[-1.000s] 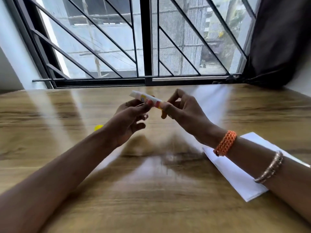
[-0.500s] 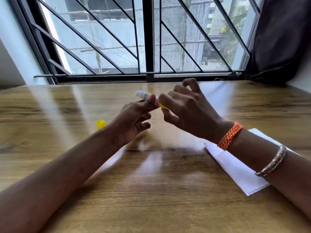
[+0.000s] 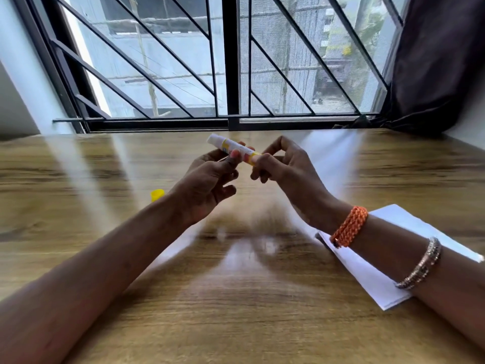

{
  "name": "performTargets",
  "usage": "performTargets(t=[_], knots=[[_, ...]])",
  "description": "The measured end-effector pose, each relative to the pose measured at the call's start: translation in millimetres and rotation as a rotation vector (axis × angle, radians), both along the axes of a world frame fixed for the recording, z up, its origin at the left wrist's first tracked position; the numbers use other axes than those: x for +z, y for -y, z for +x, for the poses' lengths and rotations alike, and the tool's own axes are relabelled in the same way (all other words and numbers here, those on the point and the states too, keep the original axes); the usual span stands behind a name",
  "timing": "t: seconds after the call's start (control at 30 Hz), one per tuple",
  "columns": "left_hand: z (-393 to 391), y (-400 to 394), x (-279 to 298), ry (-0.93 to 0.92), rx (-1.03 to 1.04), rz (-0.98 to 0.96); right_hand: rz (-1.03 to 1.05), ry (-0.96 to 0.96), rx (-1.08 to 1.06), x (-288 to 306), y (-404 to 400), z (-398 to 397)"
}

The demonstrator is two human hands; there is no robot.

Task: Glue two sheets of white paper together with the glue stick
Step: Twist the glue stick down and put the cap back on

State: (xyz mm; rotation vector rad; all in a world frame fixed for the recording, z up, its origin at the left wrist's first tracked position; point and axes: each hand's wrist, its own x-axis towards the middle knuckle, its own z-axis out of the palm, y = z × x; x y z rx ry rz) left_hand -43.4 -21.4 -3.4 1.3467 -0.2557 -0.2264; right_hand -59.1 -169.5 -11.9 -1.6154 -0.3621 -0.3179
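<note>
While hands [image 3: 207,179] grip glue stick [image 3: 232,148], yellow cap [image 3: 157,194] nearby

Whites, yellows and orange over a brown wood-grain table

The white tube of glue stick [image 3: 233,148] carries yellow and red label patches; a small yellow plastic cap [image 3: 157,194] lies on the streaked brown wooden tabletop [image 3: 78,206]; white paper sheets [image 3: 372,274]; a braided orange wristband [image 3: 349,226] and silvery beaded bangle [image 3: 420,264]; black diagonal window bars [image 3: 232,61]; dark brown curtain [image 3: 435,61].
</note>
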Motion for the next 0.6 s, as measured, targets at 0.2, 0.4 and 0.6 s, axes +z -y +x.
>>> performTargets(t=[0.2,0.4,0.6], knots=[[-3.7,-0.1,0.8,-0.007,0.017,0.118,-0.924,0.803,-0.346,6.4,12.1,-2.9],[-7.1,1.0,5.5,-0.064,-0.011,0.125,-1.266,1.193,-0.555,15.2,20.6,-3.1],[-6.3,0.2,9.2,-0.031,-0.045,-0.015,-1.098,0.973,-0.593,17.4,15.7,-7.6]])
